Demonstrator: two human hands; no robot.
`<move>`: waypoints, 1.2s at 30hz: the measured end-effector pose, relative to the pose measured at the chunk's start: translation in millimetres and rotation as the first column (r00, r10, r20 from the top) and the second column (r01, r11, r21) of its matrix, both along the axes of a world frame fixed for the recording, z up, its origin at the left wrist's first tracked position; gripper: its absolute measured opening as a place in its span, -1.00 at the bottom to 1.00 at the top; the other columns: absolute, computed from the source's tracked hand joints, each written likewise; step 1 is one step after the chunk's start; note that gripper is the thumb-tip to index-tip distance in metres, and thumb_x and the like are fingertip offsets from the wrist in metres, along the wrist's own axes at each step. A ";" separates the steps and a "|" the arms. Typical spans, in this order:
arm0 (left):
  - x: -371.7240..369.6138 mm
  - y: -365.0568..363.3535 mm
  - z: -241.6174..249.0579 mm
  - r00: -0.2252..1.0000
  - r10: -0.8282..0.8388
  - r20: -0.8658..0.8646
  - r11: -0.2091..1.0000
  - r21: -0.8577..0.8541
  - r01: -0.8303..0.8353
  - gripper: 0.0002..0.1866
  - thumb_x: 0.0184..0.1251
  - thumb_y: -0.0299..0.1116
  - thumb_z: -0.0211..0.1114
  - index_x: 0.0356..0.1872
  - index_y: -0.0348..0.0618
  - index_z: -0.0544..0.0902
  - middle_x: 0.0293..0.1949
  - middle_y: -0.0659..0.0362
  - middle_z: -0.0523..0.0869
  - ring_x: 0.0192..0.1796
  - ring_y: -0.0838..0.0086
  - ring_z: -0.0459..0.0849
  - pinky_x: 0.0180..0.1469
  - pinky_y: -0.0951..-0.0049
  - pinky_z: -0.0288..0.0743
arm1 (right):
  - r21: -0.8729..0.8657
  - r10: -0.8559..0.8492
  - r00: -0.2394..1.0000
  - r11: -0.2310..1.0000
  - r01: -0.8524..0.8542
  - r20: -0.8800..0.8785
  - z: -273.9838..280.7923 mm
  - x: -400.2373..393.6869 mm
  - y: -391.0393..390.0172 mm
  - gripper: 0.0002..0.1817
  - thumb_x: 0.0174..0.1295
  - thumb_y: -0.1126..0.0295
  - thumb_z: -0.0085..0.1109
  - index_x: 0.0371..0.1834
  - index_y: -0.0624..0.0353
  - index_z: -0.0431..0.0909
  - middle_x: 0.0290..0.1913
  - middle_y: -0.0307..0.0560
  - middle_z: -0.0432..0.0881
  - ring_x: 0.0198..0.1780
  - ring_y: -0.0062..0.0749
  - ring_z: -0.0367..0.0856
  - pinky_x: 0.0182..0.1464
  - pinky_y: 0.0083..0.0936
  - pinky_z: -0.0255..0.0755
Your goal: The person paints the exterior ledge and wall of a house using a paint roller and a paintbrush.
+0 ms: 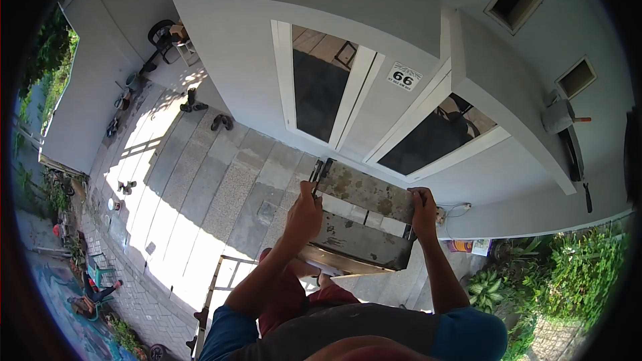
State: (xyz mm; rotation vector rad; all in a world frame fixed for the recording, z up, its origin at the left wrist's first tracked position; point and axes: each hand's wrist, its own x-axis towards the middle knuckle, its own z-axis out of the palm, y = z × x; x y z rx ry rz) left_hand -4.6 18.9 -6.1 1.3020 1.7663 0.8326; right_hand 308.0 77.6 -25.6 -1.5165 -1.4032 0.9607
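A grey, stained platform made of two boards, with a pale gap between them, is in front of my body, high above the paved ground. My left hand is closed around the dark metal edge at its left end. At the opposite end, my right hand grips the platform's right edge, fingers wrapped over the corner. Dark blotches cover both boards. Below the near board, a wooden-looking side shows, and my legs in red shorts are partly hidden under it.
White-framed windows and a house-number sign are on the wall ahead. A grey bucket and a dark long tool sit by the right ledge. A metal frame stands lower left; shoes lie on the paving. Plants grow at right.
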 end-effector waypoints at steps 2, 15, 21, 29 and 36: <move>-0.6 -1.4 3.6 0.999 0.014 0.030 0.999 -0.037 -0.013 -0.62 0.49 -0.41 0.10 0.21 -0.16 0.21 -0.02 -0.40 0.64 0.05 -0.35 0.62 0.09 -0.18 0.44 | -0.039 -0.009 0.999 0.999 0.011 0.044 8.2 -5.4 -2.3 -0.80 0.49 0.39 -0.01 -0.04 0.28 0.54 -0.08 -0.01 0.66 0.02 -0.34 0.59 0.20 -0.43 0.37; -1.5 3.5 8.8 0.999 -0.003 -0.054 0.985 -0.172 -0.006 -0.55 0.47 -0.37 0.12 0.31 -0.04 0.23 0.04 -0.28 0.67 0.05 -0.26 0.65 0.06 -0.18 0.47 | 0.066 -0.072 0.932 0.996 0.052 0.355 -4.0 -6.3 -7.4 -0.73 0.45 0.42 -0.02 0.13 0.30 0.46 0.03 0.17 0.57 0.15 0.09 0.51 0.27 -0.15 0.36; 0.4 5.6 6.6 0.995 -0.055 -0.083 0.989 -0.139 0.043 -0.47 0.49 -0.37 0.06 0.42 -0.03 0.17 0.17 -0.29 0.61 0.09 -0.28 0.63 0.09 -0.21 0.47 | 0.062 -0.109 0.932 0.994 0.093 0.346 0.2 -10.3 -6.3 -0.80 0.43 0.40 0.03 -0.04 0.30 0.52 -0.05 0.14 0.58 0.06 0.05 0.55 0.15 -0.16 0.41; 1.4 6.8 3.3 0.990 -0.056 -0.126 0.994 -0.105 0.043 -0.49 0.48 -0.41 0.04 0.40 -0.10 0.18 0.16 -0.31 0.60 0.11 -0.27 0.61 0.10 -0.17 0.46 | 0.078 -0.168 0.928 0.985 0.151 0.333 10.0 -15.1 -5.7 -0.82 0.42 0.39 0.02 -0.10 0.28 0.54 -0.13 0.13 0.59 -0.02 0.02 0.56 0.11 -0.18 0.43; 0.0 3.9 0.6 0.992 -0.087 -0.096 0.993 -0.084 0.079 -0.49 0.46 -0.47 0.06 0.39 -0.13 0.18 0.14 -0.32 0.60 0.14 -0.31 0.59 0.11 -0.15 0.46 | 0.095 -0.137 0.920 0.989 0.110 0.367 12.1 -15.6 -8.8 -0.83 0.41 0.41 0.02 -0.12 0.28 0.56 -0.09 0.10 0.61 0.04 0.04 0.56 0.14 -0.18 0.44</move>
